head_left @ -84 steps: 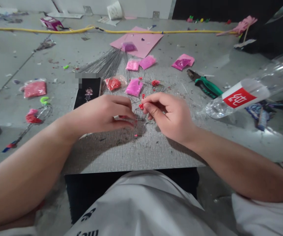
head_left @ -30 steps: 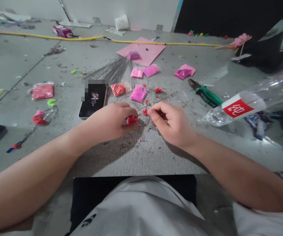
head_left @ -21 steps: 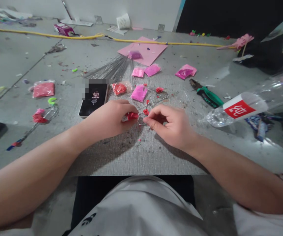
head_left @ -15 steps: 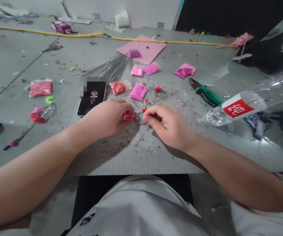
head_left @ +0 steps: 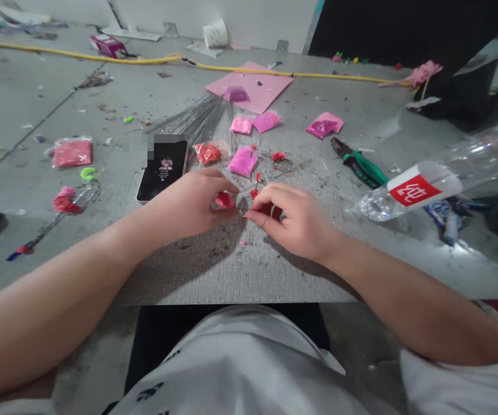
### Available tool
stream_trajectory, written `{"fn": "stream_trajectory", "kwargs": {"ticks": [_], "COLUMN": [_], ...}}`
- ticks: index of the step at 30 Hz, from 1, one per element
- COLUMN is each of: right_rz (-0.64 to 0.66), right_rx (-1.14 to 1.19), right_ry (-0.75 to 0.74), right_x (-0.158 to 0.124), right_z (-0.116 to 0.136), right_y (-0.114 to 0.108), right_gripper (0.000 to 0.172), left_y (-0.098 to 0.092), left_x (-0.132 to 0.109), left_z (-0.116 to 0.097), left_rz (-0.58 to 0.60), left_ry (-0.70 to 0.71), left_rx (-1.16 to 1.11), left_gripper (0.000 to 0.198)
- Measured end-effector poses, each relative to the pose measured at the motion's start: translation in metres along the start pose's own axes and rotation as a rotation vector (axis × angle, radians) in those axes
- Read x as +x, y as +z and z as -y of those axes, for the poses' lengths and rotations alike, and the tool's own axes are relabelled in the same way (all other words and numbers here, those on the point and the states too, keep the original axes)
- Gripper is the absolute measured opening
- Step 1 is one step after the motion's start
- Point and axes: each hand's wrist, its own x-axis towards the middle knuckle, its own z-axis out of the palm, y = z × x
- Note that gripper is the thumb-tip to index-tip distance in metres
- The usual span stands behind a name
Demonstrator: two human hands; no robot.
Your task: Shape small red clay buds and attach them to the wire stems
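My left hand (head_left: 195,202) is closed around a lump of red modelling clay (head_left: 225,200), which shows between the thumb and curled fingers. Thumb and forefinger of my right hand (head_left: 292,216) pinch a thin wire loop (head_left: 243,208) close to the left fingertips. Whether the loop joins the red lump is hidden. Just beyond the fingers, small red clay bits (head_left: 254,193) sit on wire. A bag of pink clay (head_left: 243,161) and an opened bag of red clay (head_left: 208,153) lie behind the hands.
Left of my hands are a phone (head_left: 162,170) and a wire figure with red clay (head_left: 65,202). Green-handled pliers (head_left: 363,167) and a plastic bottle (head_left: 422,184) lie at right. Behind are a bundle of thin wires (head_left: 192,118), a pink sheet (head_left: 266,86) and a yellow cable (head_left: 240,70).
My right fingertips have shifted slightly left, closer to my left hand. The red lump has turned a little in the left fingers, and the wire loop has moved with them.
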Motion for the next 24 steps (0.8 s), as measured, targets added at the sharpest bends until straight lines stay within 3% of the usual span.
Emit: {"fn": "stream_trajectory", "kwargs": {"ticks": [3, 8, 11, 17, 24], "right_rz": [-0.036, -0.099, -0.115, -0.148, -0.138], "right_rx": [0.031, 0.095, 0.111, 0.103, 0.115], "right_ry": [-0.047, -0.166, -0.190, -0.205, -0.074], "right_x": [-0.001, -0.001, -0.001, -0.001, 0.000], "right_z": [0.000, 0.003, 0.005, 0.010, 0.016], "right_y": [0.001, -0.001, -0.002, -0.004, -0.008], "right_gripper": [0.005, 0.008, 0.009, 0.015, 0.011], "left_y": [-0.004, -0.003, -0.003, -0.009, -0.004], "left_x": [0.000, -0.002, -0.003, -0.005, -0.011], "left_z": [-0.013, -0.029, -0.032, -0.038, -0.038], "left_rz": [-0.110, 0.067, 0.135, 0.138, 0.052], "left_ry": [-0.044, -0.180, -0.217, -0.260, -0.219], "left_rx": [-0.171, -0.634, -0.780, -0.901, -0.814], "left_gripper": [0.027, 0.019, 0.013, 0.017, 0.014]}}
